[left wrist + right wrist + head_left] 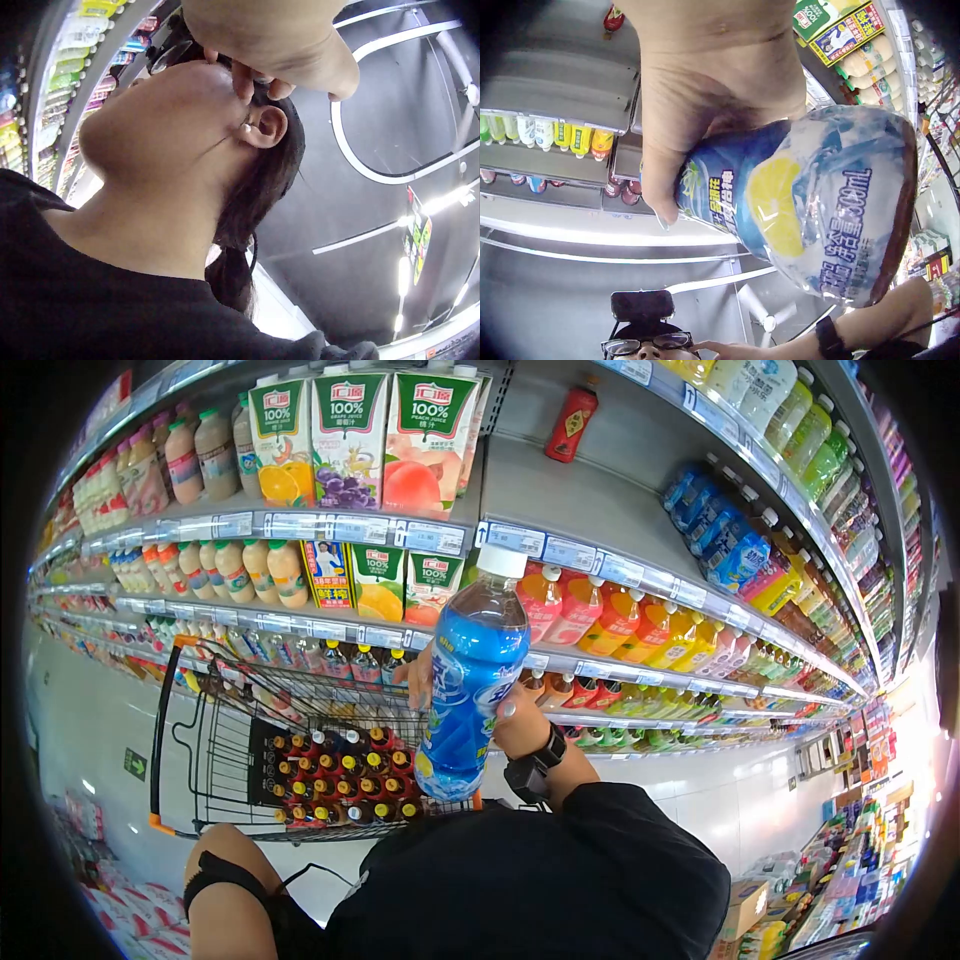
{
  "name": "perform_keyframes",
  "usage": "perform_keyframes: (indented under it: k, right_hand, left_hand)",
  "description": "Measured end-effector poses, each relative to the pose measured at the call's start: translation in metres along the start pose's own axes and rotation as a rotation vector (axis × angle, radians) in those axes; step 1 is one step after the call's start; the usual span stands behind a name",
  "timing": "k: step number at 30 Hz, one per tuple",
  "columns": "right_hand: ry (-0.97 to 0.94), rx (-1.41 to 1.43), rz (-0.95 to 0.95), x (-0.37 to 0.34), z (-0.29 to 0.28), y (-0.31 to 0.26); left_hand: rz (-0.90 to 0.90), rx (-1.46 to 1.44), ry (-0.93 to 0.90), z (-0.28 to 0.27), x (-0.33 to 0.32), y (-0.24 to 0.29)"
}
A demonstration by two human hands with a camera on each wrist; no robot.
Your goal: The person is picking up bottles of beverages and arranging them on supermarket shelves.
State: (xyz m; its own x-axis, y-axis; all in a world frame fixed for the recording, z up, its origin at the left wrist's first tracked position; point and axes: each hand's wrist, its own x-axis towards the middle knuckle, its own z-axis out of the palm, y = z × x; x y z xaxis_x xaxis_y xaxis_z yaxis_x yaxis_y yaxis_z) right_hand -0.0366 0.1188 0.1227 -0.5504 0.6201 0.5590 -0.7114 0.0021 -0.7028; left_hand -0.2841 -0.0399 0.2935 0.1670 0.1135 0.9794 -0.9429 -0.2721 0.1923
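Note:
My right hand (pixel 522 722) grips a blue-labelled drink bottle (pixel 465 680) with a white cap, held upright in front of the chest in the head view. In the right wrist view the fingers wrap round the bottle (pixel 810 202), its base tilted toward the camera and a lemon slice printed on the label. Raised to the side of the face is my left hand (pixel 277 45), outside the head view. One finger reaches to the glasses (pixel 649 346) at the temple, as the right wrist view shows; the other fingers bend loosely near the ear (pixel 266 127).
A shopping cart (pixel 162 730) stands ahead on the left, with several dark bottles (pixel 345 770) packed inside. Shelves (pixel 620 565) of drinks rise in front. Juice cartons (pixel 350 440) line the upper shelf, near a lone red bottle (pixel 573 422). More blue bottles (pixel 730 540) lie at right.

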Motion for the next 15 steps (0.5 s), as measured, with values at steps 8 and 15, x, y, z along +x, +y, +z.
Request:
perform_keyframes:
  k: [8,15]
  right_hand:
    - [-0.047,-0.01,0.019,-0.011,-0.015,0.005]
    - [-0.115,0.024,0.023,-0.008,-0.007,-0.003]
  left_hand:
    - [0.023,0.035,-0.025,-0.001,0.001,-0.009]
    - [0.059,0.108,-0.028,0.0,0.003,-0.021]
